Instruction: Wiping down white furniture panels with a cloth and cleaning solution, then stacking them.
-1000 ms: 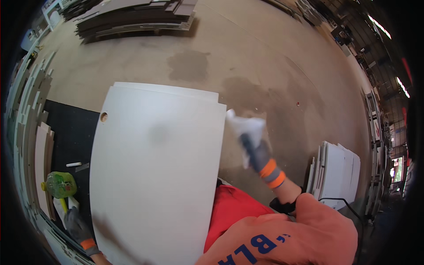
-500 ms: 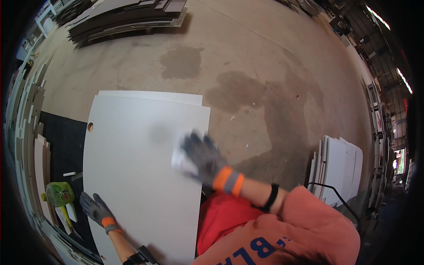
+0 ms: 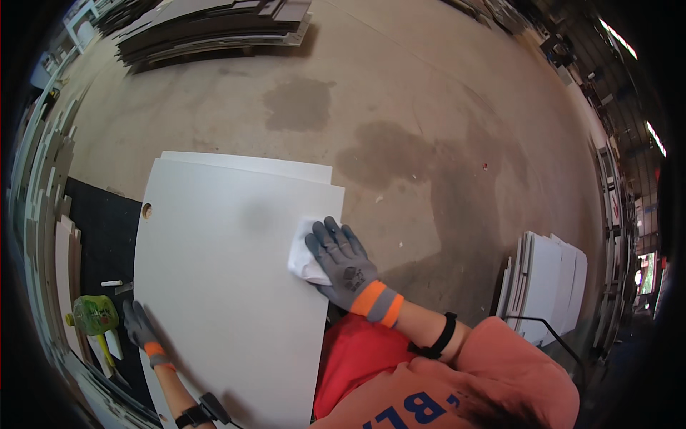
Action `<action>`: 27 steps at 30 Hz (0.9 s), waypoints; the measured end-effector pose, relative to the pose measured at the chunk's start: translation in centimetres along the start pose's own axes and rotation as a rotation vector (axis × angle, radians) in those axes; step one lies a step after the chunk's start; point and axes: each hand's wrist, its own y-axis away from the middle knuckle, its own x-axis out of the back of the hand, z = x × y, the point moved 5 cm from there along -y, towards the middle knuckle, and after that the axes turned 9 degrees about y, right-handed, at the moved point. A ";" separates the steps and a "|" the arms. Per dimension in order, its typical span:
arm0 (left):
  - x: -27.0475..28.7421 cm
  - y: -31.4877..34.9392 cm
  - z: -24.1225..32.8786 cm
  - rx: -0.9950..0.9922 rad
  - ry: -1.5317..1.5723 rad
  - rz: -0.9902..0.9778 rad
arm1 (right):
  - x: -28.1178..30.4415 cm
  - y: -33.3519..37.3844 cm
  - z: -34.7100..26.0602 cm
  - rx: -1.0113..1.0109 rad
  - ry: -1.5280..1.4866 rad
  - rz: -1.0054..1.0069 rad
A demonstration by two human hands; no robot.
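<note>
1. Gloves on both my hands: grey knit with orange cuffs.
2. My right hand point(image 3: 341, 263) lies flat, fingers spread, pressing a white cloth point(image 3: 304, 259) against the white panel point(image 3: 229, 286), close to the panel's right edge. The cloth shows to the left of my palm, crumpled.
3. My left hand point(image 3: 139, 327) rests at the panel's left edge, low in view, fingers laid over the edge; whether they grip it I cannot tell. The two hands are well apart, the width of the panel between them.
4. The panel is large and rectangular, with a round hole point(image 3: 146, 210) near its far left corner. A second white panel point(image 3: 250, 163) peeks out beyond its far edge.
5. Just left of my left hand: a green bottle point(image 3: 91, 314), its label too small to make out, sitting by a black mat point(image 3: 103, 236).
6. To the right: a stack of white boards point(image 3: 550, 282) stood on edge on the concrete floor point(image 3: 429, 107), which carries dark stains.
7. Far left: a pile of dark boards point(image 3: 214, 25).
</note>
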 end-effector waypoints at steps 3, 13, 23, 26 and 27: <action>-2.5 1.1 7.0 -0.057 -0.248 0.018 | 1.2 -4.3 3.8 -0.147 0.177 -0.105; -1.6 1.7 10.0 -0.028 -0.281 0.022 | -1.9 -24.7 -6.9 0.251 0.099 0.006; -1.3 1.8 10.5 -0.011 -0.203 -0.007 | -4.9 -36.8 -15.8 0.387 0.046 0.051; -1.1 1.6 10.8 0.014 -0.199 -0.011 | -3.2 -32.1 -11.5 0.434 0.073 0.097; -1.0 1.7 10.8 0.010 -0.213 -0.002 | -2.3 -29.3 -9.5 0.442 0.092 0.082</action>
